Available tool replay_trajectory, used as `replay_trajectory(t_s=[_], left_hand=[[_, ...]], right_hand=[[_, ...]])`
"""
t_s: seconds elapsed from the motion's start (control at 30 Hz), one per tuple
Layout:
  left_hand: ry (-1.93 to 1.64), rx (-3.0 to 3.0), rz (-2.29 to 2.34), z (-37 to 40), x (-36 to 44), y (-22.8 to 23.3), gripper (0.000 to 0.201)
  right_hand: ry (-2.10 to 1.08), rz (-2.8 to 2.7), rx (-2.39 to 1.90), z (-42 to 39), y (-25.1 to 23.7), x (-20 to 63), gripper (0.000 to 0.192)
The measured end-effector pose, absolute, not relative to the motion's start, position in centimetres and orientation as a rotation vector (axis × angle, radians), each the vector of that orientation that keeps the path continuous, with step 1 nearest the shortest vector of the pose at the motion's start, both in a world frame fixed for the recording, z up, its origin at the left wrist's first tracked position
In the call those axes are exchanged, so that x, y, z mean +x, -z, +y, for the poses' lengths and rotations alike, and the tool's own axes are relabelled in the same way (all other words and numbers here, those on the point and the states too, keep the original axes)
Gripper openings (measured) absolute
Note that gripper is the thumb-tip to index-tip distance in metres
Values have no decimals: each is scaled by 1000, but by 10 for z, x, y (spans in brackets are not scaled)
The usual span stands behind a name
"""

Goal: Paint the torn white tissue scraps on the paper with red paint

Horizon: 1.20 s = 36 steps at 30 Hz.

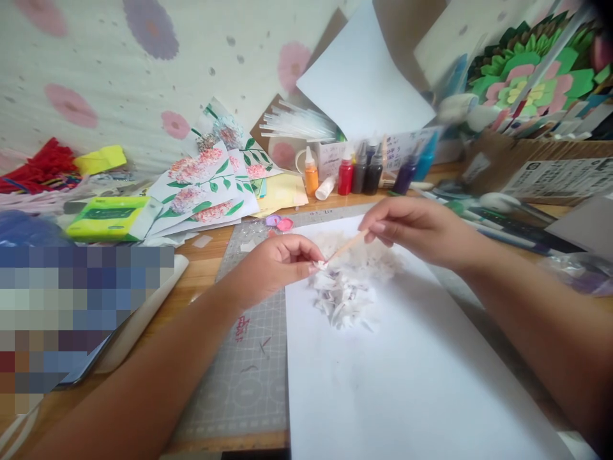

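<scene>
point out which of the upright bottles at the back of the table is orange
The orange bottle is the leftmost of the group, left of the red bottle; no other bottle there shows an orange body.

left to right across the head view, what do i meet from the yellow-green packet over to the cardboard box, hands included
yellow-green packet → flower-decorated sheets → left hand → slim wooden stick → right hand → cardboard box

Over the paper sheet (383, 383), the left hand (282, 259) pinches a white scrap (321, 265), the right hand (414, 229) a thin stick (350, 243).
</scene>
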<state>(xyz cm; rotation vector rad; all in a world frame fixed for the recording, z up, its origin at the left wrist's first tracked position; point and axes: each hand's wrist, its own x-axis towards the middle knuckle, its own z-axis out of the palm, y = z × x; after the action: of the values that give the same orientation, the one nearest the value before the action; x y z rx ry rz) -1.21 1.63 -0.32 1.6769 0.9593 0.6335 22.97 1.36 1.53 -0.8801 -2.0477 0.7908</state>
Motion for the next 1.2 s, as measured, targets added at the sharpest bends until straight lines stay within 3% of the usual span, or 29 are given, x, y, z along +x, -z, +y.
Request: replay_trajectory(t_s=[0.9, 1.2], left_hand=[[-856, 1320, 986, 12, 3, 7, 20], [-642, 1525, 1171, 9, 2, 0, 24]], right_hand=[[-410, -2102, -859, 13, -12, 225, 14], [-329, -2099, -824, 12, -12, 225, 14]])
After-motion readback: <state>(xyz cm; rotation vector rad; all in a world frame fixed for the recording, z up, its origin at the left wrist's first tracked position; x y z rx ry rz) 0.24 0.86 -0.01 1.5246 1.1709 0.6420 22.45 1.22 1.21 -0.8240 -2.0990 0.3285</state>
